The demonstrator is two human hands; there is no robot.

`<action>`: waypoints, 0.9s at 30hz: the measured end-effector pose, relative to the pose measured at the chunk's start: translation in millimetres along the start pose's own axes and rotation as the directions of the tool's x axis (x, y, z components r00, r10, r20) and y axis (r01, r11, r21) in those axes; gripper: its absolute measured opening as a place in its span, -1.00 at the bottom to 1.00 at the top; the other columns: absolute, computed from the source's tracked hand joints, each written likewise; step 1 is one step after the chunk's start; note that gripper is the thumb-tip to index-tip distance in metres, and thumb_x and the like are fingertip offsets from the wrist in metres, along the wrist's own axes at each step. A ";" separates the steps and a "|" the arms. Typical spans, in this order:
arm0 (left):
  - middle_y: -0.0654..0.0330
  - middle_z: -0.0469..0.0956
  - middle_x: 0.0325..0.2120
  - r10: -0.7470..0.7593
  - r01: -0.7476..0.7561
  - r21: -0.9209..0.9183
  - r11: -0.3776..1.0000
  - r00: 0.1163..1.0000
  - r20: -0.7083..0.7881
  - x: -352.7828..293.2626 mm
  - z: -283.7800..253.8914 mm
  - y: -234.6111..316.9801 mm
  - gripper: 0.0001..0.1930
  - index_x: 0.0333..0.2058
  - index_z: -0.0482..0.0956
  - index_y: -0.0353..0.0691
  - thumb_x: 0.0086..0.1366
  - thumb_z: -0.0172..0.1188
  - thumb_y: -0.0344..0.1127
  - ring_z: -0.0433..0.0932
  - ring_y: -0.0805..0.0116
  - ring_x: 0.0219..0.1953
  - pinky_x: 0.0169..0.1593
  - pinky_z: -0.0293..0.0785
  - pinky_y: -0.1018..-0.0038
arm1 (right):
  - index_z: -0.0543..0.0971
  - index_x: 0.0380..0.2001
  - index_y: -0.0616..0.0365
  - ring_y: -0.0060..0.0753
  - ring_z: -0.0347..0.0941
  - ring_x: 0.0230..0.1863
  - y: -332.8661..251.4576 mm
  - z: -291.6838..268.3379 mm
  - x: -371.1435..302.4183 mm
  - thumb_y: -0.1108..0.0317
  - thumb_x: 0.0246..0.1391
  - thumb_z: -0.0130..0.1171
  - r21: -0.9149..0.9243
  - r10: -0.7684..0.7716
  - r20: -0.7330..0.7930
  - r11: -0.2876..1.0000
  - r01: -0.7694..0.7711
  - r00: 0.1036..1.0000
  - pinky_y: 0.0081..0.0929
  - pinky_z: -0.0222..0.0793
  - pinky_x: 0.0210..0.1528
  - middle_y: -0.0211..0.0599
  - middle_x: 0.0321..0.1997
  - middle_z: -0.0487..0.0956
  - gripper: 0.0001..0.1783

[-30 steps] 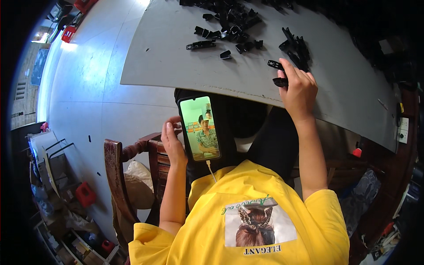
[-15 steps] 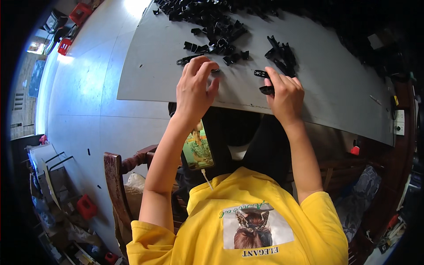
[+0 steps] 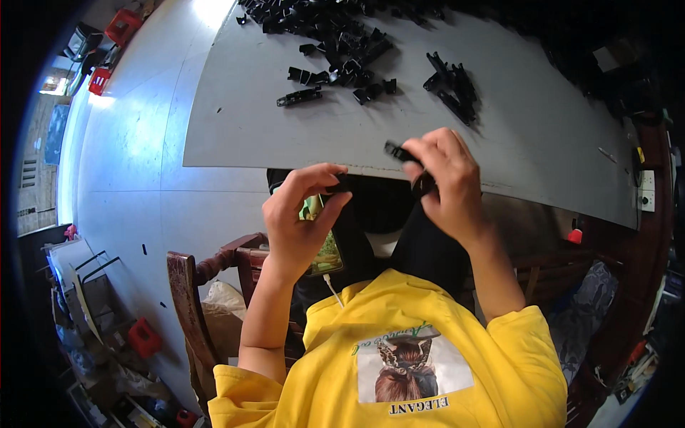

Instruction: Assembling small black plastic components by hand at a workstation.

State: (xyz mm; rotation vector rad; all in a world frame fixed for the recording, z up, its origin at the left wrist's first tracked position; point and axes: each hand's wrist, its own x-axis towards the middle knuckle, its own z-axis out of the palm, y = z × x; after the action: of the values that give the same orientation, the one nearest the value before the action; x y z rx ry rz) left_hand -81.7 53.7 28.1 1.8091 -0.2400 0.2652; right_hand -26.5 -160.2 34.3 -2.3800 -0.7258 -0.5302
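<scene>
Just over the table's front edge, my left hand (image 3: 298, 214) pinches a small black plastic piece (image 3: 338, 185) between thumb and fingertips. My right hand (image 3: 454, 187), slightly blurred, grips a long black plastic part (image 3: 399, 151) whose end sticks out past the fingers. A second dark piece (image 3: 422, 184) shows under the same hand's fingers, its shape unclear. Beyond my hands, one long black part (image 3: 299, 96) lies alone on the grey table (image 3: 242, 135). Several similar long parts (image 3: 454, 89) lie together on the right. Short black clip-like pieces (image 3: 357, 68) spread from a large pile (image 3: 314, 18) at the back.
On my lap lies a lit phone (image 3: 330, 251) with a white cable (image 3: 332, 289), partly behind my left hand. A wooden chair (image 3: 187, 307) stands to the left. Red containers (image 3: 145, 337) and boxes are on the floor at left. A wall socket (image 3: 647, 191) is at right.
Both hands have drawn back from the tabletop toward my body. The left fingers have closed on a small black piece, and the right hand has brought its parts inward and nearer.
</scene>
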 end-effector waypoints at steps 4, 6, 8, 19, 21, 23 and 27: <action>0.01 0.54 -0.21 -0.019 0.020 -0.046 0.999 0.999 0.033 -5.8 0.6 13.3 -0.62 -0.20 0.34 -0.37 0.03 0.24 -0.75 0.56 0.25 -0.06 0.01 0.49 0.45 | 0.52 -0.21 0.19 -0.08 0.46 -0.39 -19.1 -9.2 -10.0 0.51 -0.11 0.24 0.308 -0.043 0.146 0.951 -0.004 0.988 -0.28 0.33 -0.40 -0.19 -0.40 0.49 -0.69; 0.00 0.54 -0.21 0.017 -0.015 -0.047 0.999 0.999 0.049 -6.0 0.2 12.9 -0.61 -0.19 0.33 -0.36 0.03 0.25 -0.75 0.56 0.24 -0.06 0.00 0.49 0.45 | 0.52 -0.21 0.13 -0.12 0.47 -0.46 -27.0 -13.0 -10.5 0.54 -0.21 0.26 0.294 -0.052 0.199 0.956 -0.009 0.979 -0.30 0.35 -0.45 -0.26 -0.47 0.48 -0.62; 0.00 0.55 -0.21 0.056 -0.053 -0.048 0.997 0.997 0.062 -5.6 0.7 13.5 -0.59 -0.17 0.33 -0.35 0.03 0.25 -0.74 0.56 0.24 -0.05 -0.01 0.48 0.44 | 0.52 -0.20 0.12 -0.14 0.46 -0.50 -28.3 -14.3 -10.7 0.52 -0.20 0.26 0.301 -0.062 0.181 0.954 0.005 0.982 -0.29 0.34 -0.46 -0.29 -0.52 0.46 -0.63; -0.01 0.56 -0.21 0.088 -0.098 0.049 0.994 0.981 0.173 -11.7 0.3 16.7 -0.65 -0.22 0.38 -0.38 0.02 0.27 -0.73 0.58 0.19 -0.07 -0.06 0.52 0.43 | 0.55 -0.20 0.15 -0.18 0.38 -0.58 -28.9 -24.3 -16.2 0.44 -0.13 0.28 0.270 -0.114 0.254 0.962 0.043 0.961 -0.32 0.26 -0.51 -0.27 -0.60 0.37 -0.67; -0.01 0.56 -0.21 0.083 -0.092 0.045 0.995 0.982 0.171 -11.7 0.7 18.7 -0.64 -0.22 0.38 -0.37 0.02 0.27 -0.73 0.58 0.19 -0.08 -0.07 0.52 0.44 | 0.55 -0.20 0.16 -0.20 0.37 -0.59 -29.6 -24.4 -17.0 0.44 -0.14 0.28 0.263 -0.115 0.239 0.964 0.050 0.964 -0.33 0.26 -0.52 -0.28 -0.61 0.36 -0.67; 0.00 0.56 -0.21 0.076 -0.084 0.042 0.996 0.983 0.166 -11.3 0.8 20.1 -0.64 -0.21 0.38 -0.37 0.02 0.28 -0.73 0.58 0.19 -0.08 -0.08 0.52 0.44 | 0.55 -0.20 0.16 -0.21 0.37 -0.59 -29.5 -24.5 -17.0 0.45 -0.15 0.28 0.258 -0.119 0.224 0.964 0.059 0.967 -0.34 0.25 -0.52 -0.28 -0.62 0.35 -0.66; 0.01 0.56 -0.21 0.090 -0.098 0.037 0.994 0.980 0.179 -8.7 3.9 20.4 -0.63 -0.19 0.39 -0.36 0.02 0.28 -0.72 0.58 0.19 -0.08 -0.12 0.53 0.46 | 0.54 -0.20 0.17 -0.22 0.36 -0.60 -26.3 -26.6 -20.7 0.44 -0.13 0.27 0.252 -0.105 0.234 0.967 0.044 0.967 -0.35 0.25 -0.54 -0.29 -0.62 0.34 -0.67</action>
State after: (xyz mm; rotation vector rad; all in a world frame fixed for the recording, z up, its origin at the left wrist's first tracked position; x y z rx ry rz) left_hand -95.9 45.0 43.3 1.8714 -0.4494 0.1772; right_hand -63.7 -166.9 54.5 -2.2121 -0.9362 -0.1624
